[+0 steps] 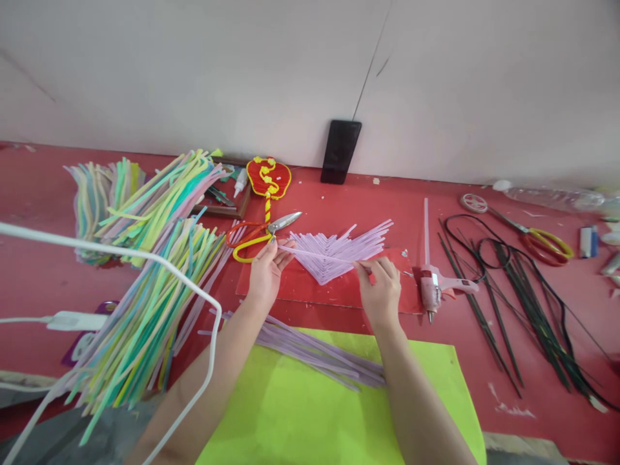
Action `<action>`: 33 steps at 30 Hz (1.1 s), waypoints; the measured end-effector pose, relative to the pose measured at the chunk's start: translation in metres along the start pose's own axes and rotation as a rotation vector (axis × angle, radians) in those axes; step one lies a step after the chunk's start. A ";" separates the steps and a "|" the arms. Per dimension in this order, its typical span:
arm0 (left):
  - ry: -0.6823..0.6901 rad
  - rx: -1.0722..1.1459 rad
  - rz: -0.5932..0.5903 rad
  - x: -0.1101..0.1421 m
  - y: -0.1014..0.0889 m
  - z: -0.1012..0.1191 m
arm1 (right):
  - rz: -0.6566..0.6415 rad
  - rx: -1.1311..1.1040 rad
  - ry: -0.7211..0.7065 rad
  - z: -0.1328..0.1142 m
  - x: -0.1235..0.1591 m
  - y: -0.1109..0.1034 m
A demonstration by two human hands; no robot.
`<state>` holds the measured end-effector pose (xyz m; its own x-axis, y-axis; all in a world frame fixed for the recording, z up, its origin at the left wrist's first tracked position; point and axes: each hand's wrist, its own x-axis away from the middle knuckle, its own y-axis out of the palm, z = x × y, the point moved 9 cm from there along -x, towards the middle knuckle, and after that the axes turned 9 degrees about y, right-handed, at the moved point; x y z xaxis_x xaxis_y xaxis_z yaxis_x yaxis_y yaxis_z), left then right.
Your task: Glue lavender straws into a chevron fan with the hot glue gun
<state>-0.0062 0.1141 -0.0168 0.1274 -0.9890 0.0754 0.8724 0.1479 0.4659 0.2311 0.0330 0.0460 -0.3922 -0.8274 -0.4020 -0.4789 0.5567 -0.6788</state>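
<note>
A thin lilac pipe cleaner [323, 256] is stretched between my two hands, above a V-shaped layer of lilac pipe cleaners [334, 248] on a red board [310, 294]. My left hand [267, 271] pinches its left end, close to the red-and-yellow-handled scissors [252, 242]. At the other end, my right hand [382, 284] is closed on it with the fingers curled. Loose lilac pipe cleaners [314, 352] lie nearer to me, across a lime-green sheet [310, 413]. Right of the board stands a pink glue gun [433, 287] with a glue stick in it.
Bundles of pastel pipe cleaners [140, 316] cover the left side, crossed by a white cable [159, 258]. A black phone [340, 152] leans against the wall. Dark green stems [533, 303] and another pair of scissors [537, 239] lie on the right. A red-and-yellow ornament [276, 184] is behind.
</note>
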 end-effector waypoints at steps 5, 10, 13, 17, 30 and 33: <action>-0.019 0.013 -0.025 0.000 0.001 -0.002 | -0.024 -0.077 0.017 0.003 -0.003 0.000; -0.047 -0.019 -0.033 0.000 0.003 -0.004 | -0.044 -0.130 0.029 0.002 -0.003 0.000; -0.084 0.039 -0.004 0.000 0.002 -0.009 | -0.043 -0.140 0.026 0.001 -0.002 0.000; -0.140 0.126 0.058 0.001 -0.001 -0.013 | -0.038 -0.133 0.011 -0.001 -0.002 0.000; -0.134 0.279 0.034 0.003 0.006 -0.007 | -0.056 -0.120 0.018 0.005 -0.004 0.007; -0.122 0.280 0.034 0.002 0.004 -0.007 | -0.072 -0.129 0.020 0.004 -0.003 0.009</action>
<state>0.0010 0.1131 -0.0210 0.0822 -0.9779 0.1924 0.7022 0.1938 0.6851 0.2309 0.0406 0.0388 -0.3682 -0.8646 -0.3419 -0.6025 0.5020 -0.6205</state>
